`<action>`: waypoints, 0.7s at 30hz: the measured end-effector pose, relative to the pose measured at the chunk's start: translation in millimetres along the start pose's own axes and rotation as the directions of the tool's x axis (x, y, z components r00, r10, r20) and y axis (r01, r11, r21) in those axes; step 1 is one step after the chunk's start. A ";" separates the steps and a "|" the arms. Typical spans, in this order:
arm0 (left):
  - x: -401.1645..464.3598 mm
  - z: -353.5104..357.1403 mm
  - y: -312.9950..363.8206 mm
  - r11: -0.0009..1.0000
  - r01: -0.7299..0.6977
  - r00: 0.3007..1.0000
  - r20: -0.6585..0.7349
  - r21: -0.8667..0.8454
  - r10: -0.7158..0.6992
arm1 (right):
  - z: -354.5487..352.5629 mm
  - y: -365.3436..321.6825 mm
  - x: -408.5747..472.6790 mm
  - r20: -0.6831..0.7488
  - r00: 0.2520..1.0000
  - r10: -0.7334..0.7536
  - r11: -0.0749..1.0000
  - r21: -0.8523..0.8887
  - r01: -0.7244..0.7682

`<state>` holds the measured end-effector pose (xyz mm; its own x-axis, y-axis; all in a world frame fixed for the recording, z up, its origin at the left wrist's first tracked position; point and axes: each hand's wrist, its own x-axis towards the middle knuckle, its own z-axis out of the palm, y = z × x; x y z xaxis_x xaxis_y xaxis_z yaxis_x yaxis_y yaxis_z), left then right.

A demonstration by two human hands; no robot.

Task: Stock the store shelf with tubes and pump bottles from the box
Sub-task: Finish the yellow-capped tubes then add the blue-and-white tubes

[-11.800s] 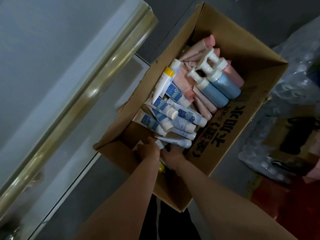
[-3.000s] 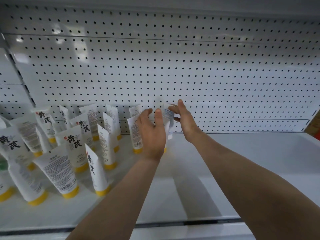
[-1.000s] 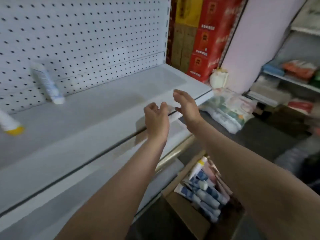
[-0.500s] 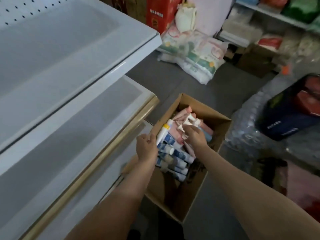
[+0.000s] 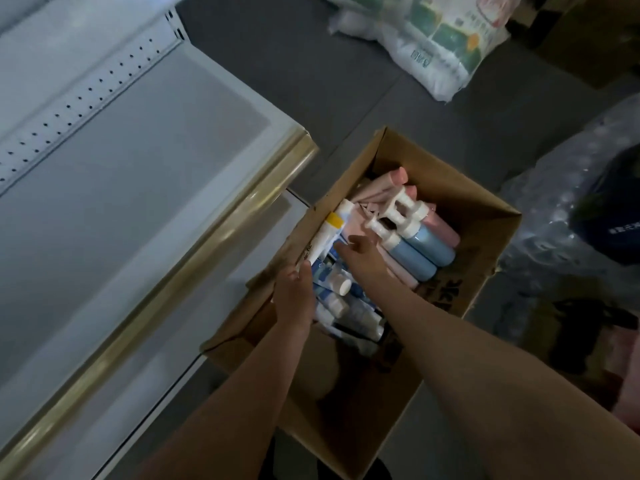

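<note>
Both hands are down in the cardboard box (image 5: pixel 485 237): the left hand (image 5: pixel 294 296) has its grip curled on the bottom end of a white tube with a yellow cap (image 5: pixel 323 239) lying against the box's left wall, while the right hand (image 5: pixel 360 252) reaches with fingers loosely spread over the blue-and-white tubes (image 5: pixel 341 292), holding nothing I can make out. Plenty remains: pink tubes (image 5: pixel 384 183) and blue pump bottles (image 5: pixel 415 252) still crowd the box, and the shelf (image 5: pixel 121 202) beside it shows no stock.
</note>
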<state>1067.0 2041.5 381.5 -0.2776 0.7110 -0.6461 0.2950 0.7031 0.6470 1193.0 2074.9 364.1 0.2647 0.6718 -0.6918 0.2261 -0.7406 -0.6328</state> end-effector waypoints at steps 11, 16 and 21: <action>28.8 10.8 -23.3 0.995 -0.010 0.998 0.059 -0.098 0.016 | 39.1 -1.8 68.5 0.001 0.999 -0.038 0.999 0.001 0.038; 31.1 10.3 -32.6 0.995 0.000 0.999 0.049 -0.104 0.005 | 37.5 3.3 67.9 -0.085 0.996 0.016 1.000 0.013 -0.015; 22.7 9.9 -37.7 0.993 0.004 0.999 0.040 -0.116 0.000 | 24.7 9.3 50.8 -0.171 0.982 0.076 0.991 0.126 -0.054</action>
<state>1058.6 2031.0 338.4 -0.2407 0.7101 -0.6617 0.1856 0.7028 0.6867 1185.4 2102.4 314.5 0.4373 0.6021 -0.6680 0.0918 -0.7688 -0.6329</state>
